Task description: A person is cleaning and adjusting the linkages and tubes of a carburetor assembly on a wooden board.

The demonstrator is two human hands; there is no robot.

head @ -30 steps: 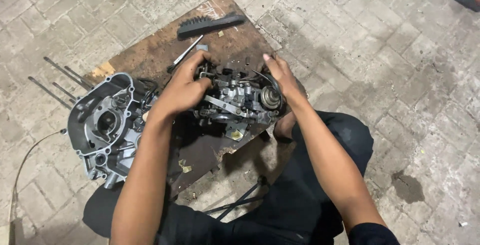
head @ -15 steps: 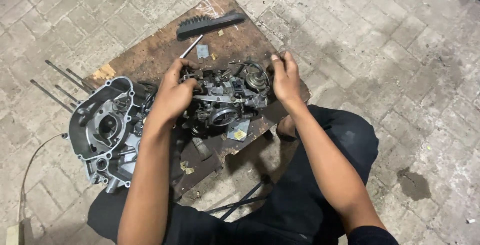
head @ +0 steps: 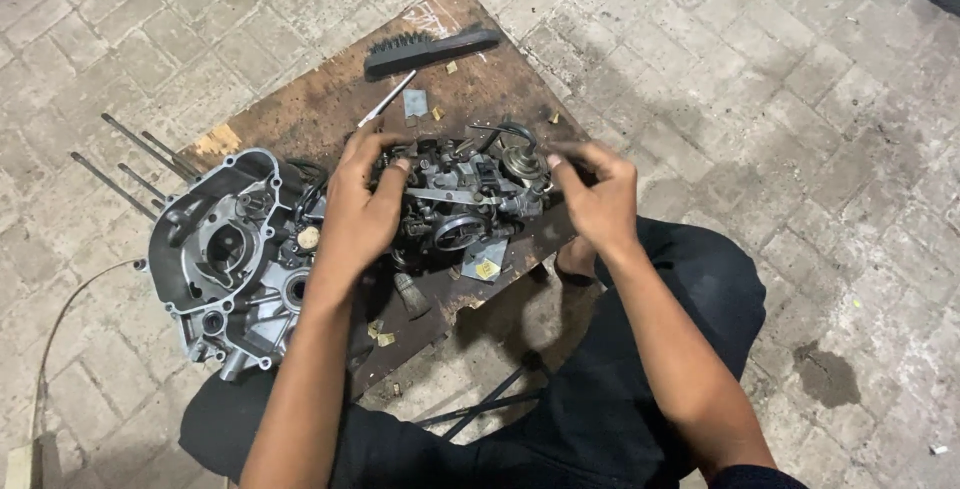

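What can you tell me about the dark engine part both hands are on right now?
The engine part is a grimy, dark metal assembly with a round pulley-like disc on its near face, a lighter metal strip across it and a curved hose on top. It sits on the worn wooden board, just right of the pale grey crankcase half. The left hand lies over its left end; the right hand pinches its right end with fingertips.

No packages, signs or screens seen. Possible label: small yellow tag [head: 487, 268] on grey square piece, near edge of desk [head: 300, 114], centre.
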